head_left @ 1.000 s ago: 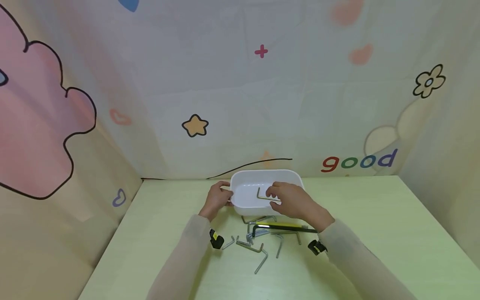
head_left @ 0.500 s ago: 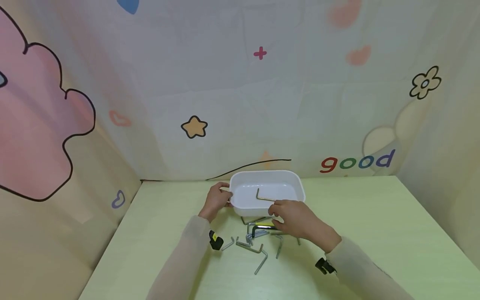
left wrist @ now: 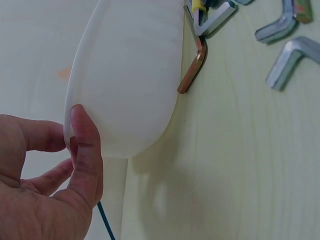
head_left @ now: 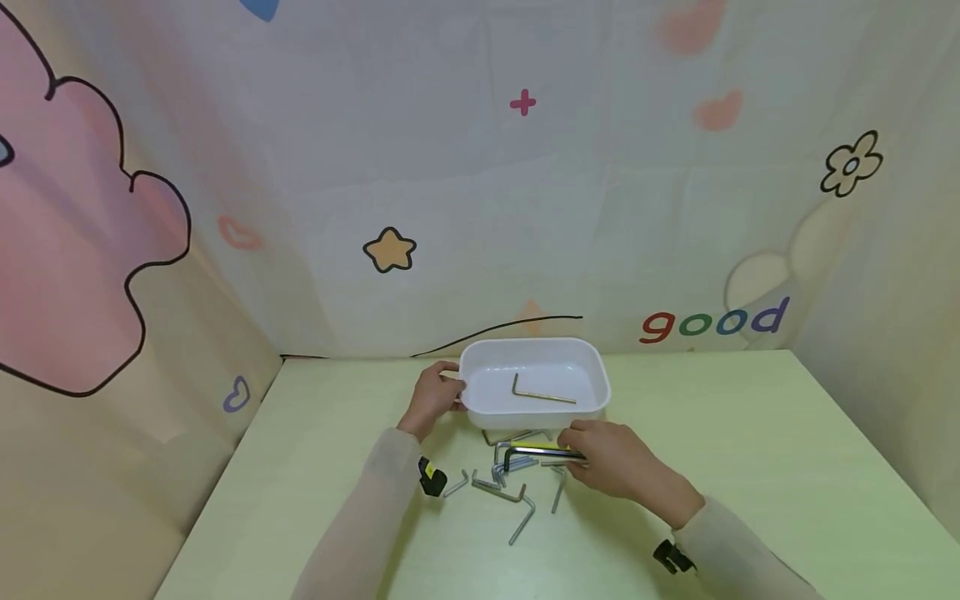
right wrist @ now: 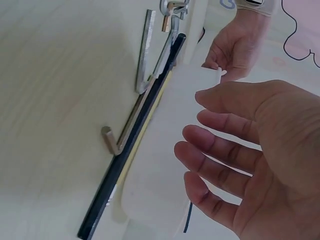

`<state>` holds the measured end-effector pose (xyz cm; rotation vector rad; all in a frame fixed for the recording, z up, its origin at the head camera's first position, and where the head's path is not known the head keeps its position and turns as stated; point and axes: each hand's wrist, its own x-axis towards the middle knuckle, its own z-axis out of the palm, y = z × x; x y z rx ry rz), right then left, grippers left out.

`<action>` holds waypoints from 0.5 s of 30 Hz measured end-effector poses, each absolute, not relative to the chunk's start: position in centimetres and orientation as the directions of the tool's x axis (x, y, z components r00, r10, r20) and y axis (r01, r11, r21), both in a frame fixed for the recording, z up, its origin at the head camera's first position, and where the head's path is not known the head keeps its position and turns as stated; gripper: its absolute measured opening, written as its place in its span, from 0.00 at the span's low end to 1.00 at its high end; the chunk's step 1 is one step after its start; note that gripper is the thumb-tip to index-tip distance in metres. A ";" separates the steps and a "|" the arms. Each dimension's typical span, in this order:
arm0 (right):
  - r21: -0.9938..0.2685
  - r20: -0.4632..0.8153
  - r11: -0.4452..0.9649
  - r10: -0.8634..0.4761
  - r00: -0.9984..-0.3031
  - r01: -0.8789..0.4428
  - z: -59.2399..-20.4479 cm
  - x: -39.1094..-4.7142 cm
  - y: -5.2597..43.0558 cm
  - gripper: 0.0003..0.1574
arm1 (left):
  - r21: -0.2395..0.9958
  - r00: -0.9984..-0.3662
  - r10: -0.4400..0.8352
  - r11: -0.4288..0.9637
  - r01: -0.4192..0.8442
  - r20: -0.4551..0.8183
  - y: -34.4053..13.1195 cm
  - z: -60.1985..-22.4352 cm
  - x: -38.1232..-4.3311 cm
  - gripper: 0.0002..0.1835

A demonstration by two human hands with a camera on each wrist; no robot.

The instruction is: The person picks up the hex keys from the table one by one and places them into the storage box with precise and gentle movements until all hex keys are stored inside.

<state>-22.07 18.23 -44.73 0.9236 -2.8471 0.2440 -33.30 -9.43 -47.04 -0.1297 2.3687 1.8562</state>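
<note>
My left hand (head_left: 433,396) pinches the left end of a white plastic box (head_left: 534,422) between thumb and fingers. In the left wrist view the thumb (left wrist: 85,130) lies on the outer side, at the rim. One brass-coloured hex key (head_left: 546,397) lies in the box. My right hand (head_left: 611,458) hovers over the right end of a long black hex key (head_left: 536,452) in front of the box. Its fingers (right wrist: 215,162) are apart and loosely bent, holding nothing, in the right wrist view. A yellow bar (right wrist: 142,135) lies along the black key.
Several silver and bronze hex keys lie scattered on the pale green table (head_left: 300,500), among them a silver one (head_left: 522,521) nearest the front. A bronze one (left wrist: 195,65) lies against the box in the left wrist view. A printed curtain (head_left: 480,208) hangs behind the table.
My right hand has drawn back from over the box, toward the front and right, to the black hex key. The brass-coloured key now lies fully uncovered in the box. My left hand stays put.
</note>
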 end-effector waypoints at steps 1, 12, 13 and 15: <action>-0.110 0.177 0.802 -0.566 -0.805 -0.587 -44.9 -22.1 18.4 0.08 | 0.959 -0.988 0.013 0.241 -0.147 -0.154 -9.4 -47.0 -33.3 0.23; -0.180 0.119 0.837 -0.504 -0.856 -0.517 -46.4 -22.7 19.4 0.13 | 0.957 -0.987 0.015 0.246 -0.152 -0.160 -9.4 -47.0 -33.5 0.22; -0.181 0.113 0.842 -0.496 -0.861 -0.509 -46.5 -22.8 19.4 0.14 | 0.957 -0.987 0.015 0.247 -0.152 -0.160 -9.4 -47.1 -33.5 0.22; -0.183 0.106 0.848 -0.485 -0.868 -0.497 -46.7 -23.0 19.4 0.14 | 0.957 -0.987 0.015 0.246 -0.152 -0.161 -9.5 -47.1 -33.5 0.22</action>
